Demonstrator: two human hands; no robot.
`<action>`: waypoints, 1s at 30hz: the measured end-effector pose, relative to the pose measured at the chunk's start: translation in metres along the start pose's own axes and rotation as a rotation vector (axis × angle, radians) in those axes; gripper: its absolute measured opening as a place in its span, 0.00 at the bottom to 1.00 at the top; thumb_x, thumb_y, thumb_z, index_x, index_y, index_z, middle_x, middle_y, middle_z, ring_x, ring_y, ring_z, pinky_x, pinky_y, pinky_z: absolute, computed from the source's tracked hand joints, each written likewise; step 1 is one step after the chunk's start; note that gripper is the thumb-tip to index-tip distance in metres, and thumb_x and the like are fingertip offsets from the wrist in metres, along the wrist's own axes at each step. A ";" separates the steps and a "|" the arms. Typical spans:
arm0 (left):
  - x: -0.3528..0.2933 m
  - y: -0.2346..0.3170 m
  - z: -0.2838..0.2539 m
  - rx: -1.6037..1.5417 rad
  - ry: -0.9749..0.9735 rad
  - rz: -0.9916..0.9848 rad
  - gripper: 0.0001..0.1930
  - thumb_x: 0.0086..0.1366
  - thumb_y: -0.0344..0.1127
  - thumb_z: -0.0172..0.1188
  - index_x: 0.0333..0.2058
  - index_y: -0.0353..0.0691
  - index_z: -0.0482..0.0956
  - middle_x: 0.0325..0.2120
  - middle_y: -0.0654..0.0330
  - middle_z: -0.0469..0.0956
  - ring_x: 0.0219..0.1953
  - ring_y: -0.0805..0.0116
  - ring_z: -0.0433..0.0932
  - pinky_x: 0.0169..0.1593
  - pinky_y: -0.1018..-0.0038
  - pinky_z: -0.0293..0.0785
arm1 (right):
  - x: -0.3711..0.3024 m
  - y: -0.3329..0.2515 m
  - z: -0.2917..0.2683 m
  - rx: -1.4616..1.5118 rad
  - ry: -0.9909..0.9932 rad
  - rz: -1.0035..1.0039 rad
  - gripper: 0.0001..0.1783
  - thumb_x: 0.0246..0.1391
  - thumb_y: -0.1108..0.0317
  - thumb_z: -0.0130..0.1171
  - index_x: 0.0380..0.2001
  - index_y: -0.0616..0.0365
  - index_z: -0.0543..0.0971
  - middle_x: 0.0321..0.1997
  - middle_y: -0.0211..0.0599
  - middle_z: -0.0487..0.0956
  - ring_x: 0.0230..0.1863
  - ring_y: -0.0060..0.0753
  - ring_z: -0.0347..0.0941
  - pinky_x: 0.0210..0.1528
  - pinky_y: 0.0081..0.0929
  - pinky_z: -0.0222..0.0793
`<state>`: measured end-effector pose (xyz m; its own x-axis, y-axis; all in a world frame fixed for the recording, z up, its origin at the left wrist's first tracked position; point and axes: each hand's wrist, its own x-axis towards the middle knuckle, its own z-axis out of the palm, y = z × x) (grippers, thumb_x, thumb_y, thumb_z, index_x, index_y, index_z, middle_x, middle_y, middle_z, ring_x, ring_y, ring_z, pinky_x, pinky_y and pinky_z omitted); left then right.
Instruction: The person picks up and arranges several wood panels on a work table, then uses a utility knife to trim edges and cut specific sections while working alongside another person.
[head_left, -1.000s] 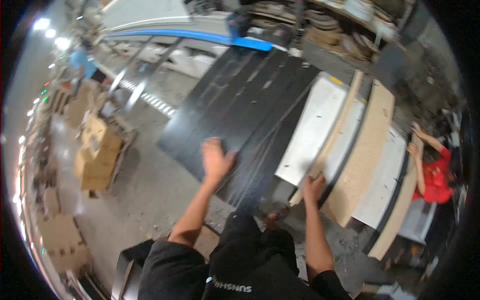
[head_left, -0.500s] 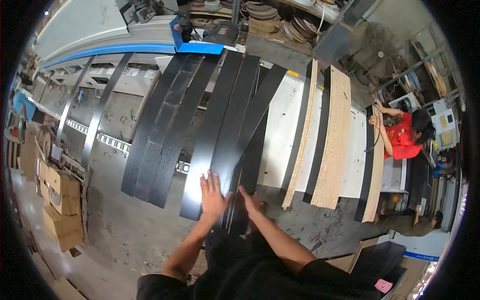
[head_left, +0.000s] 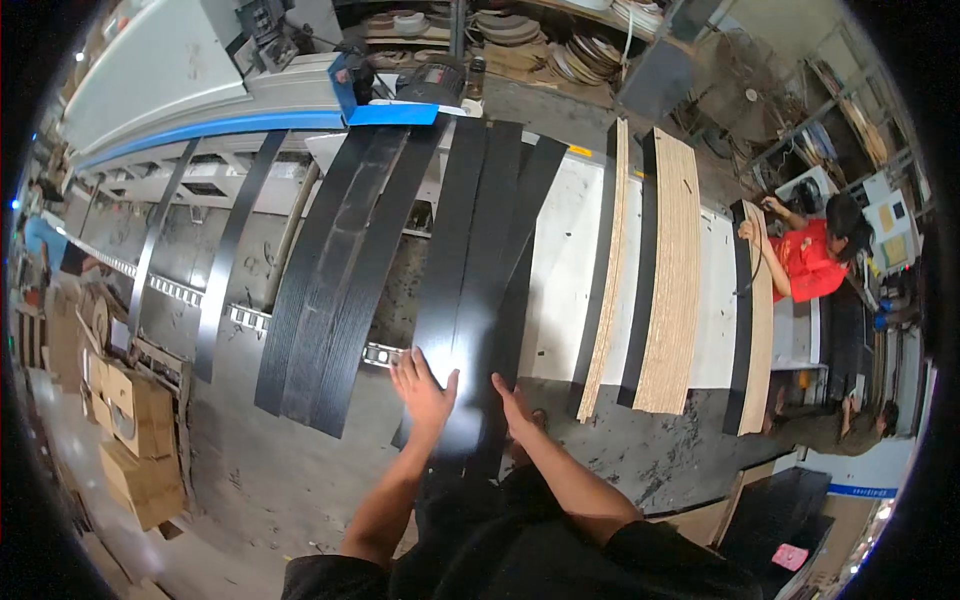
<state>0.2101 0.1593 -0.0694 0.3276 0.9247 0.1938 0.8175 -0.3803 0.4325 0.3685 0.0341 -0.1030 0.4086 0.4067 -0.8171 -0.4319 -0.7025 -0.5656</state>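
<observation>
Long black boards (head_left: 455,270) lie side by side in front of me, running away from my body. My left hand (head_left: 425,395) rests with spread fingers on the near end of the left board in this group. At the group's right side, my right hand (head_left: 513,408) is against the edge of a glossy black board (head_left: 490,300), its fingers stretched out. Another dark board (head_left: 545,180) shows slanting out from beneath on the right. Neither hand is closed around anything.
More black boards (head_left: 325,290) lie to the left, on metal rails (head_left: 225,270). To the right are stacks of strips with pale edges (head_left: 665,280) on a white surface (head_left: 560,280). A person in red (head_left: 810,260) handles a stack at far right. Cardboard boxes (head_left: 140,480) stand at left.
The slanted board under my right hand has swung in line with the board to its left, narrowing the gap. Both hands have stayed near the boards' close ends; the view has shifted slightly.
</observation>
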 end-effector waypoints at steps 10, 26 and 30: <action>-0.006 0.061 0.002 -0.119 -0.058 -0.053 0.56 0.48 0.52 0.79 0.70 0.29 0.61 0.59 0.40 0.72 0.67 0.39 0.65 0.77 0.44 0.46 | 0.015 0.000 -0.010 0.296 -0.121 -0.034 0.72 0.50 0.19 0.63 0.79 0.64 0.51 0.85 0.52 0.48 0.84 0.50 0.41 0.81 0.54 0.43; -0.038 0.090 0.024 -0.062 -0.170 0.088 0.35 0.68 0.46 0.62 0.66 0.26 0.68 0.55 0.43 0.77 0.58 0.44 0.74 0.69 0.46 0.57 | -0.014 -0.016 -0.027 0.254 -0.279 0.077 0.63 0.50 0.20 0.61 0.79 0.48 0.59 0.86 0.46 0.45 0.86 0.47 0.32 0.82 0.56 0.29; -0.042 0.083 0.025 -0.155 -0.266 0.068 0.35 0.67 0.45 0.63 0.66 0.26 0.69 0.50 0.45 0.78 0.52 0.45 0.76 0.62 0.50 0.62 | -0.017 -0.015 -0.024 0.292 -0.257 0.028 0.64 0.50 0.22 0.64 0.78 0.53 0.61 0.85 0.47 0.49 0.85 0.48 0.39 0.82 0.52 0.35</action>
<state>0.2764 0.0892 -0.0638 0.5081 0.8613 -0.0011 0.7143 -0.4207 0.5592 0.3873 0.0239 -0.0781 0.1941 0.5489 -0.8131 -0.6658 -0.5350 -0.5201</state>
